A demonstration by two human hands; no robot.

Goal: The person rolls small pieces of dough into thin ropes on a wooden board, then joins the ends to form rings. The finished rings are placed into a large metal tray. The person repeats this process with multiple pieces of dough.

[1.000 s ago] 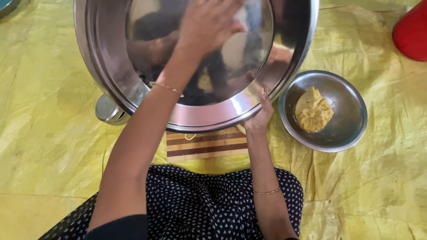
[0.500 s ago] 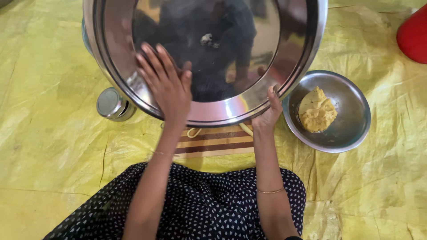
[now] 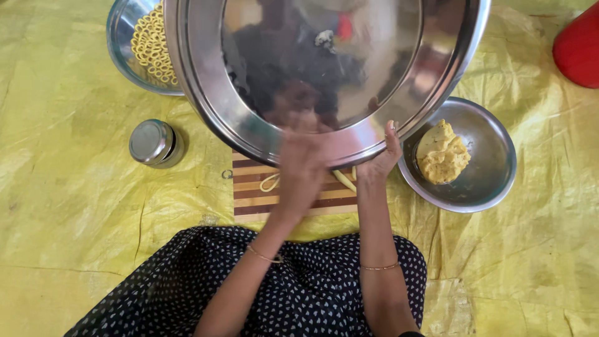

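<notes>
Large steel platter (image 3: pixel 324 68) tilted up on edge, filling the top middle of the view, its lower rim above a striped wooden board (image 3: pixel 293 193). Right hand (image 3: pixel 380 159) at the platter's lower right rim, fingers curled up around the edge — gripping it. Left hand (image 3: pixel 302 171) blurred just below the platter's lower rim, over the board; open or closed, cannot tell, nor whether touching the steel. Pale dough strips (image 3: pixel 342 180) on the board, under the platter's edge. Right of the platter, close to the rim, a steel bowl (image 3: pixel 493 168) with a lump of yellow dough (image 3: pixel 442 153). Left of the platter and below its rim, a small round steel tin (image 3: pixel 153 142), lid on. Behind the platter's upper left edge — partly hidden — a steel plate (image 3: pixel 121 53) heaped with yellow dough rings (image 3: pixel 151 43). Far right of the platter, a red container (image 3: pixel 577 47). Yellow sheet (image 3: pixel 75 206) under everything.
</notes>
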